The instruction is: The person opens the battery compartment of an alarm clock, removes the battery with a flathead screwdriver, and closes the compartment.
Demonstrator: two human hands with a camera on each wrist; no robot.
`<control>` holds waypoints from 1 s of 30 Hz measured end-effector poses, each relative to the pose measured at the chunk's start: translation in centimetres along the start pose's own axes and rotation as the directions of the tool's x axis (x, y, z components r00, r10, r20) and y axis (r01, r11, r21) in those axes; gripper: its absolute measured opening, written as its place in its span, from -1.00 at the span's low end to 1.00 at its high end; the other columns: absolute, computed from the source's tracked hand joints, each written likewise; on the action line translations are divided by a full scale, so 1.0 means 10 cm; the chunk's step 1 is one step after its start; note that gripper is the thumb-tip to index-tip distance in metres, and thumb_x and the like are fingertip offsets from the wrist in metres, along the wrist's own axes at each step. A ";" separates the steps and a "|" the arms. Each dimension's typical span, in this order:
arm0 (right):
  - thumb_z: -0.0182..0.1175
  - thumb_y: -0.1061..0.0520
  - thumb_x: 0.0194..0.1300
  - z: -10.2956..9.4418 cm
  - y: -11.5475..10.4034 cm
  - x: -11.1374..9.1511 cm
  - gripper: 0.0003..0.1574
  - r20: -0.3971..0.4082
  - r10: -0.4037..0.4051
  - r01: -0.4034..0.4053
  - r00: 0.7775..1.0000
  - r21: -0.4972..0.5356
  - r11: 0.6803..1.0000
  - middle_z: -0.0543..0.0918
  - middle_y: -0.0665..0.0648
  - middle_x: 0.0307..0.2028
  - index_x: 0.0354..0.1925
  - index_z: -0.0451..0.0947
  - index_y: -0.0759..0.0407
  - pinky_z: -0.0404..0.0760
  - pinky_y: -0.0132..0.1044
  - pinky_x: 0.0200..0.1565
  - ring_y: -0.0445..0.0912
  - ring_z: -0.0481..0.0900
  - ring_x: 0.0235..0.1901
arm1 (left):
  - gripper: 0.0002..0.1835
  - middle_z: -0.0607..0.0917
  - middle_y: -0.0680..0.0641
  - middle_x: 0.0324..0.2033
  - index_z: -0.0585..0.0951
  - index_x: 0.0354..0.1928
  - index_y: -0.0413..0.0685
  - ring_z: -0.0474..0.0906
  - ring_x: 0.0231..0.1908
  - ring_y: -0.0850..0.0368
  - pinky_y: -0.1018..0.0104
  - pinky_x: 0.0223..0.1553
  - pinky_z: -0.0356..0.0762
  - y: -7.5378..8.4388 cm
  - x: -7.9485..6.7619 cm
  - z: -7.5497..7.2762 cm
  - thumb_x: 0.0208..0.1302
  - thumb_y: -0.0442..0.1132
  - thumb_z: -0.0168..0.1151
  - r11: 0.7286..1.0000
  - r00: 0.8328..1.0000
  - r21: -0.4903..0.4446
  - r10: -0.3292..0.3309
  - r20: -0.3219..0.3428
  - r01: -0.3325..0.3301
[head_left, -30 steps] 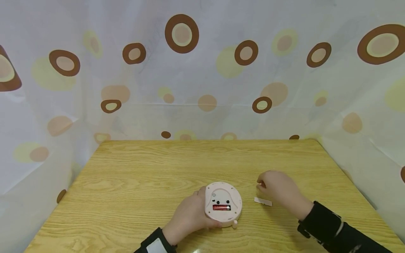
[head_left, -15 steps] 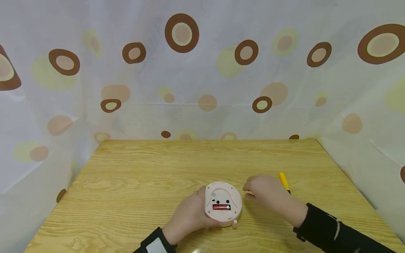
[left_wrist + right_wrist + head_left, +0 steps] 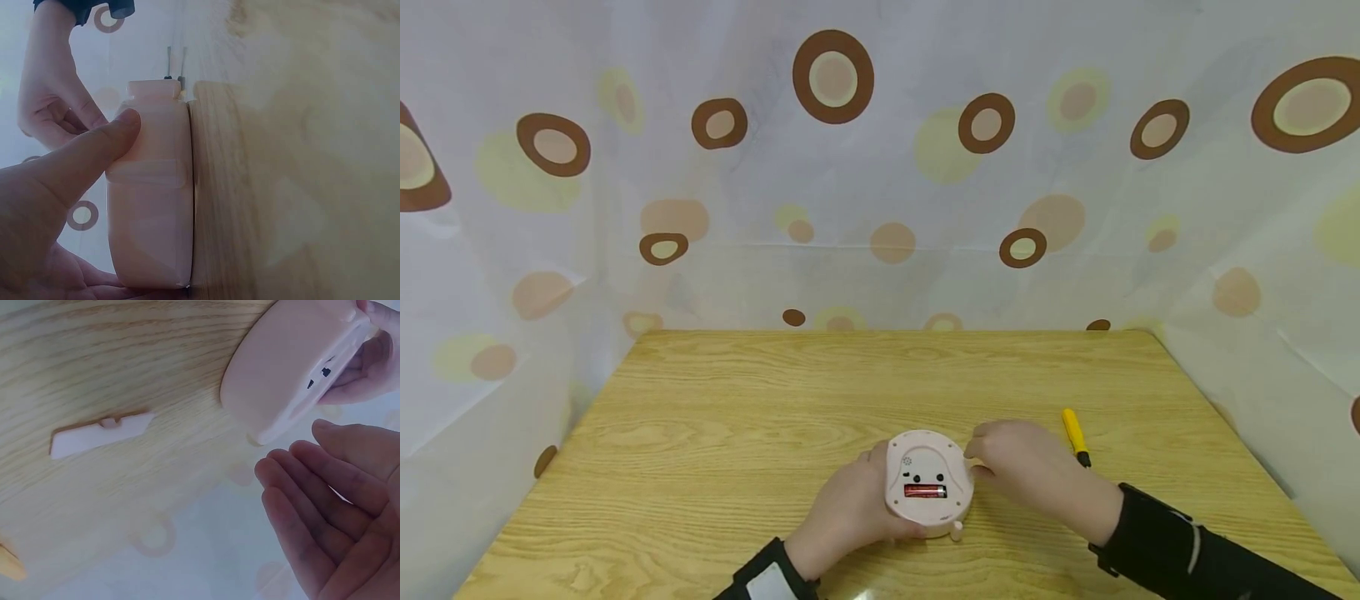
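A round pale pink alarm clock (image 3: 928,458) lies on the table, its back facing up. Two black knobs show there above an uncovered slot with a red battery (image 3: 925,492) in it. My left hand (image 3: 846,500) grips the clock's left side, thumb (image 3: 119,132) against the side wall. Right at the opposite rim is my right hand (image 3: 1026,467); in the right wrist view its loosely bent fingers (image 3: 300,487) hold nothing. A thin pink battery cover (image 3: 100,436) rests on the table in that view, hidden by the right hand in the head view.
A screwdriver with a yellow handle (image 3: 1072,429) lies on the wooden table (image 3: 737,417) beyond my right wrist. A patterned curtain (image 3: 880,183) rises behind the table's far edge and along both sides.
My right hand has moved left to the clock's rim. That uncovers the screwdriver and hides the battery cover in the head view. The left hand and clock stay put.
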State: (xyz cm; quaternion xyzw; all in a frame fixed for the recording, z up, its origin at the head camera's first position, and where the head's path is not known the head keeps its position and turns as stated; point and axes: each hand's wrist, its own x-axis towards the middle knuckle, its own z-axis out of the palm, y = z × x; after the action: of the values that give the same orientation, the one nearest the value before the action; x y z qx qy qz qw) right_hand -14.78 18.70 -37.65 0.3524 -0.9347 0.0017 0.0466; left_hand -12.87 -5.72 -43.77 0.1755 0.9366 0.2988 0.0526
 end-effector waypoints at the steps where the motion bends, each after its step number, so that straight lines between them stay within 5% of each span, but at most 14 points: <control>1: 0.53 0.20 0.22 0.00 0.00 0.01 -0.85 0.004 -0.004 0.004 1.000 0.003 1.000 0.55 -0.12 -0.50 -0.40 0.73 0.02 0.42 -0.41 -0.42 -0.29 0.34 -0.52 | 0.20 0.75 -0.16 0.02 0.44 0.37 -0.29 0.74 -0.05 -0.03 0.17 -0.09 0.69 0.00 0.00 0.00 -0.26 0.23 0.80 1.000 1.000 0.002 0.002 -0.001 -0.002; 8: 0.55 0.25 0.18 -0.01 -0.02 0.06 -0.78 -0.027 -0.146 0.146 0.989 -0.008 0.989 0.50 -0.12 -0.53 -0.43 0.69 0.02 0.35 -0.45 -0.44 -0.29 0.27 -0.53 | 0.19 0.75 -0.16 -0.02 0.45 0.35 -0.28 0.75 -0.09 -0.02 0.18 -0.14 0.69 0.01 -0.01 -0.02 -0.28 0.21 0.81 1.000 1.000 0.011 0.010 -0.008 -0.010; 16: 0.55 0.28 0.16 0.02 -0.03 0.09 -0.79 -0.077 -0.369 0.364 0.926 -0.075 0.928 0.53 -0.14 -0.48 -0.39 0.71 0.02 0.41 -0.52 -0.40 -0.32 0.31 -0.48 | 0.17 0.75 -0.15 -0.02 0.45 0.35 -0.27 0.74 -0.10 -0.01 0.20 -0.15 0.68 0.00 -0.01 -0.02 -0.26 0.22 0.80 1.000 1.000 0.008 0.015 -0.001 -0.015; 30: 0.61 0.16 0.08 0.13 -0.06 0.15 -0.76 -0.056 -0.491 0.469 0.869 -0.219 0.855 0.67 -0.16 -0.36 -0.27 0.77 -0.02 0.58 -0.52 -0.29 -0.32 0.53 -0.38 | 0.12 0.75 -0.08 -0.01 0.48 0.32 -0.17 0.72 -0.06 0.06 0.26 -0.13 0.66 -0.03 0.01 0.01 -0.26 0.25 0.78 1.000 1.000 -0.016 0.023 -0.004 -0.023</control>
State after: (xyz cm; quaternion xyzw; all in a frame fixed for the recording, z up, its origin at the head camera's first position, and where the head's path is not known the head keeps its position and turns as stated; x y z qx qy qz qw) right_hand -15.64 17.21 -38.85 0.5676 -0.8083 -0.0835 0.1319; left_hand -13.00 -5.84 -44.03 0.1851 0.9321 0.3074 0.0489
